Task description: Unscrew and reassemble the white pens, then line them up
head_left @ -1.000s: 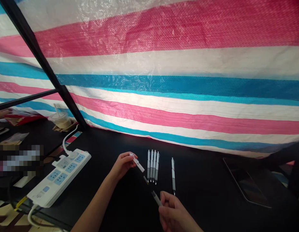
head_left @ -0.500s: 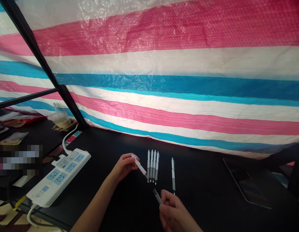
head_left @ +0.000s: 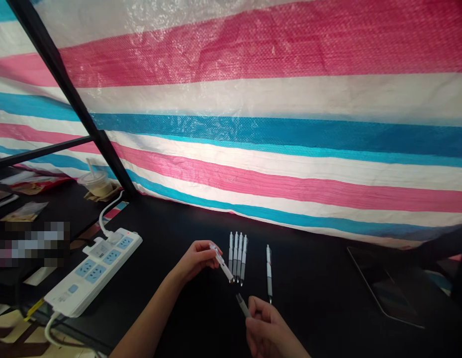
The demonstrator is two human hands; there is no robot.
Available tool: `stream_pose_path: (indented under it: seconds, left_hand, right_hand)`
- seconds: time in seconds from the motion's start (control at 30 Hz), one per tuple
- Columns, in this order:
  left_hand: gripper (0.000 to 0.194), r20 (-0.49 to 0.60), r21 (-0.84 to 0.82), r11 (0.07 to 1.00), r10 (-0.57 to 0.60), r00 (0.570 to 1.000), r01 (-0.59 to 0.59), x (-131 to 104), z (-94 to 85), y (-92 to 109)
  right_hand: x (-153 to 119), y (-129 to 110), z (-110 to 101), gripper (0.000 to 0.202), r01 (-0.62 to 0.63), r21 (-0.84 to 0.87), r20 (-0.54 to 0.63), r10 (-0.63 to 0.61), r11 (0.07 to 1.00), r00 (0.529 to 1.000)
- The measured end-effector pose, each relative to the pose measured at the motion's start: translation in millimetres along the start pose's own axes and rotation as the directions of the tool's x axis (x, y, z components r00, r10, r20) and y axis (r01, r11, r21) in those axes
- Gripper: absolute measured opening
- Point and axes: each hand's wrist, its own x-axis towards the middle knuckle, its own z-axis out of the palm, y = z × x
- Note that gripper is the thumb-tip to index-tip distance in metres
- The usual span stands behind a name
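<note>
Between the fingertips of my left hand [head_left: 201,259] is a white pen barrel [head_left: 224,266], slanting down to the right with its lower end blunt. My right hand [head_left: 270,325] pinches a grey pen grip [head_left: 243,305], its dark narrow end pointing up toward the barrel. A gap separates the two parts. Just behind the barrel, several white pens with grey grips [head_left: 238,256] lie side by side, tips toward me. Another white pen [head_left: 269,271] lies apart from that row, beyond my right hand. The fingers hide part of each piece I hold.
A white power strip [head_left: 98,271] with cords lies on the black table [head_left: 171,219] at left. A dark tablet-like device [head_left: 387,291] rests at right. A plastic cup with a straw [head_left: 95,183] stands far left, near a black frame post [head_left: 79,107]. Striped sheeting [head_left: 275,164] hangs behind.
The dark narrow tip at the lower end of the barrel in my left hand no longer shows. My left hand has moved slightly right and down; the view has shifted a little.
</note>
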Motion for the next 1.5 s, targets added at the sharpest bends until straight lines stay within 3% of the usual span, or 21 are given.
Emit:
stream_pose_path:
  seconds: [0.4,0.67,0.83,0.93,1.03,1.17,1.33,1.43,1.5]
  left_hand:
    - [0.022,0.148,0.194,0.979,-0.084,0.985,0.055,-4.8,6.5,3.9]
    - [0.021,0.189,0.233,0.972,-0.078,0.979,0.033,-6.8,7.8,5.5]
    - [0.023,0.194,0.234,0.972,-0.05,0.98,0.004,-6.8,8.4,5.6]
    - [0.022,0.165,0.234,0.972,-0.021,0.986,-0.018,-5.8,7.5,5.9]
    - [0.02,0.116,0.231,0.972,0.02,0.993,-0.047,-4.5,6.6,5.8]
    - [0.021,0.096,0.23,0.971,0.037,0.995,-0.058,-3.9,8.1,5.2]
    - [0.021,0.103,0.247,0.968,0.025,0.994,-0.05,-3.9,11.7,4.8]
    - [0.022,0.104,0.249,0.967,0.022,0.994,-0.047,-4.2,12.6,4.8]
    - [0.022,0.104,0.247,0.968,0.022,0.994,-0.048,-4.5,12.7,5.0]
  right_hand:
    - [3.7,5.3,-2.9,0.043,-0.098,-0.061,-0.103,0.091,0.993,0.99]
    - [-0.5,1.9,2.8,0.049,-0.083,-0.124,-0.005,0.084,0.989,0.996]
    - [-1.7,-3.7,2.8,0.047,-0.113,-0.03,0.033,0.114,0.993,0.993]
    - [0.0,-3.1,2.3,0.054,-0.059,-0.064,-0.041,0.057,0.996,0.998]
    - [1.2,-2.4,2.6,0.054,0.031,-0.273,-0.166,-0.079,0.961,0.983]
    - [-1.8,-4.6,5.8,0.049,0.104,-0.595,-0.267,-0.318,0.797,0.91]
    - [-6.2,-6.1,8.0,0.041,0.116,-0.711,-0.312,-0.459,0.693,0.832]
    - [-6.1,-2.8,4.4,0.042,0.136,-0.734,-0.246,-0.448,0.665,0.86]
    - [-4.9,0.1,2.0,0.049,0.117,-0.686,-0.231,-0.368,0.718,0.901]
